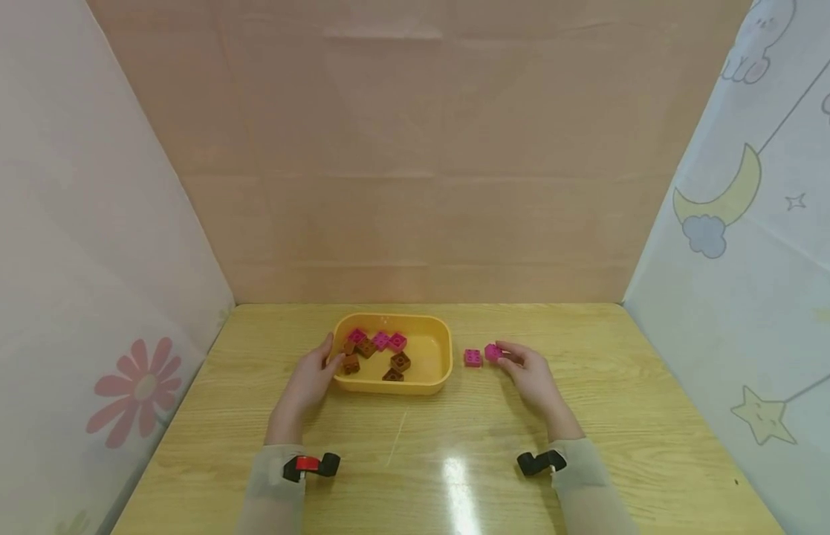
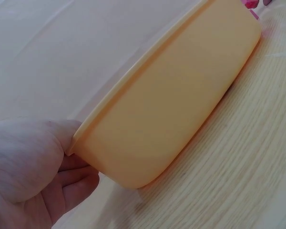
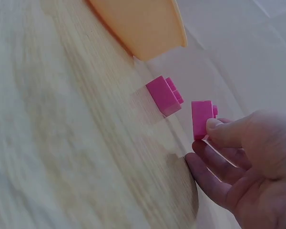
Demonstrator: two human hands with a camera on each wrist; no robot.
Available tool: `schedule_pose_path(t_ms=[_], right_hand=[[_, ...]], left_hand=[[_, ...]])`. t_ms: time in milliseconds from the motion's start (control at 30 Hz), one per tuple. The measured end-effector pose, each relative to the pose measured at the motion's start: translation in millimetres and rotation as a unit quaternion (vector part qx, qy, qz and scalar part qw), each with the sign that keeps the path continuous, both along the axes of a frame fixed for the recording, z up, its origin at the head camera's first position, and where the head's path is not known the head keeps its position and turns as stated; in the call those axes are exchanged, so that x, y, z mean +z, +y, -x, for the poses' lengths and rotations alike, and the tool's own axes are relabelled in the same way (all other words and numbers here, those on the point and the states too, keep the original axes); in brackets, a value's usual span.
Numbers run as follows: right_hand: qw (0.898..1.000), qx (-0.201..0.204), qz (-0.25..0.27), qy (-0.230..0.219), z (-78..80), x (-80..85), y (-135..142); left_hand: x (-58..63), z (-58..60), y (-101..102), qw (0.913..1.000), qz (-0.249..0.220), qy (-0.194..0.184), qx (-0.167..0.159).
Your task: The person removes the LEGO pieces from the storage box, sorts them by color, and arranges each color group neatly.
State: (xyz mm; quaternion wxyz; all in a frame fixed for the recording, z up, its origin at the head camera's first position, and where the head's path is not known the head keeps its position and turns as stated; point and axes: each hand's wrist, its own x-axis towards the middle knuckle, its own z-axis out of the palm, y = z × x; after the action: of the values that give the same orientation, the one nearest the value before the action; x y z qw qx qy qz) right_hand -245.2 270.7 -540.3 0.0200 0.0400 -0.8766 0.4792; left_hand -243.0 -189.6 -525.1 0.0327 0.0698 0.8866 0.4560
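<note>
A yellow plastic tub (image 1: 428, 383) holds several pink and brown toy bricks, mostly toward its left and back. My left hand (image 1: 312, 374) grips the tub's left end, thumb over the rim and fingers against the outer wall. To the right of the tub, a pink toy brick (image 1: 472, 358) sits on the table, studs up. Just beside it, my right hand (image 1: 524, 368) pinches a second pink brick (image 3: 201, 119) between thumb and fingers. In the right wrist view this held brick stands apart from the one on the table.
The wooden table (image 1: 361, 461) carries the tub near its back half. A brown backdrop (image 1: 428, 163) rises behind it, and patterned white walls (image 1: 736, 297) flank both sides. Black wrist mounts (image 1: 542, 462) sit on both sleeves.
</note>
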Motion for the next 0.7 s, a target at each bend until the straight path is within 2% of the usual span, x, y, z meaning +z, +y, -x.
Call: schedule_pose_path(t_ms=[700], right_hand=[[0.998,0.009,-0.063,0.024,0.5,2.8,-4.6]], left_hand=[[-0.7,0.1,0.1,1.0,0.002,-0.004,0.006]])
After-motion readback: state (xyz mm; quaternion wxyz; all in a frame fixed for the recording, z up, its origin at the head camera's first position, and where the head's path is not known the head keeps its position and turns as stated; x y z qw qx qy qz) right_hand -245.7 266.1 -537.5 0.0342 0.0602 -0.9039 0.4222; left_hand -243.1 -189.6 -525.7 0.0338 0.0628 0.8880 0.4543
